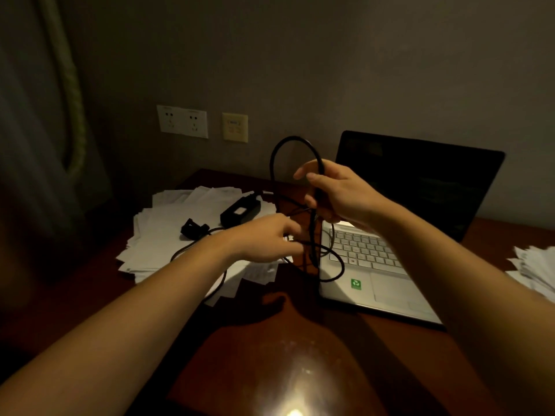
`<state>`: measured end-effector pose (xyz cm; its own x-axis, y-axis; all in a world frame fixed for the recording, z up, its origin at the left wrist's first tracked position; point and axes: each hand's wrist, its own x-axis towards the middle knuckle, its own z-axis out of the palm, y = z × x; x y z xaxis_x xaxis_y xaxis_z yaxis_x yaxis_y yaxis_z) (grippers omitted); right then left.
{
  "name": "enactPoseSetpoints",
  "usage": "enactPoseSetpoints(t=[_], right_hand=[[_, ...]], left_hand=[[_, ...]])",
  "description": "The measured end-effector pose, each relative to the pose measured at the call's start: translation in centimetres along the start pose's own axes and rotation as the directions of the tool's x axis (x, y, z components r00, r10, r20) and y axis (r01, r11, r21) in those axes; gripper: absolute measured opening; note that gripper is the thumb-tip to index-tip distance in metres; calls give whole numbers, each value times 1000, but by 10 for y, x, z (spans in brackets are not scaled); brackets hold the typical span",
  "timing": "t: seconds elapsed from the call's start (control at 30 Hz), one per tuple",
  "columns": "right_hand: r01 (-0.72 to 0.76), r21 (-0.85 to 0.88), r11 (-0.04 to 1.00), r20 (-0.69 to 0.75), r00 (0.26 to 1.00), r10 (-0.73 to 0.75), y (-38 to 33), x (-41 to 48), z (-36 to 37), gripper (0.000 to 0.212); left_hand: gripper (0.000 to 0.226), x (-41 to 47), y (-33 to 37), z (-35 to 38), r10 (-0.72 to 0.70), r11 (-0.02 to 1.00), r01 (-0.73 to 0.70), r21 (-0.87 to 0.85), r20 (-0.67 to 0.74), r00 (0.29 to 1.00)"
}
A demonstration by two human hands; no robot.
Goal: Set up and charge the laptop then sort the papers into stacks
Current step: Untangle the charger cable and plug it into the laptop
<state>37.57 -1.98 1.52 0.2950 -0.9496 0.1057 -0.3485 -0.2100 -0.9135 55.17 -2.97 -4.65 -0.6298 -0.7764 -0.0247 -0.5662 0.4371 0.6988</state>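
Open desk front; papers left, laptop right, cable loops between.

Two bare arms fill the lower part of the view, dimly lit. The left forearm is uncovered from the wrist back to the frame's edge, and so is the right forearm (both upper arms lie outside the picture). The left hand and the right hand are bare as well, with smooth skin. The right hand's fingers end in short, trimmed nails. The left hand's fingertips are blurred, their nails too soft to make out
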Motion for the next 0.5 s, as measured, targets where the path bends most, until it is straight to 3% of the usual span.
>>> enactPoseSetpoints(t=[0.03,0.1,0.17,0.27,0.33,0.5], right_hand=[[-5,-7,1000,-6,1000,5,0,-1,0,24],[-2,-26,1000,-24,1000,2,-1,-3,0,24],[3,-44,999,-44,999,-5,-2,-6,-1,24],[4,-20,1000,-108,994,-6,-4,-11,-6,25],[2,-18,1000,-150,989,-4,-6,-11,-10,25],[-25,-188,982,-178,984,-9,-12,-9,-13,23]], left_hand=[[16,-2,0,-1,8,999,-7,49,-19,1000],[17,-4,-3,-9,52,997,-40,67,-190,980],[14,-11,-11,-20,48,998,-57,-14,-374,926],[16,-27,-31,-32,-50,984,-43,-171,-506,861],[21,-42,-47,-38,-96,988,12,-153,-550,830],[48,-75,-71,-41,-161,970,41,-238,-507,847]])
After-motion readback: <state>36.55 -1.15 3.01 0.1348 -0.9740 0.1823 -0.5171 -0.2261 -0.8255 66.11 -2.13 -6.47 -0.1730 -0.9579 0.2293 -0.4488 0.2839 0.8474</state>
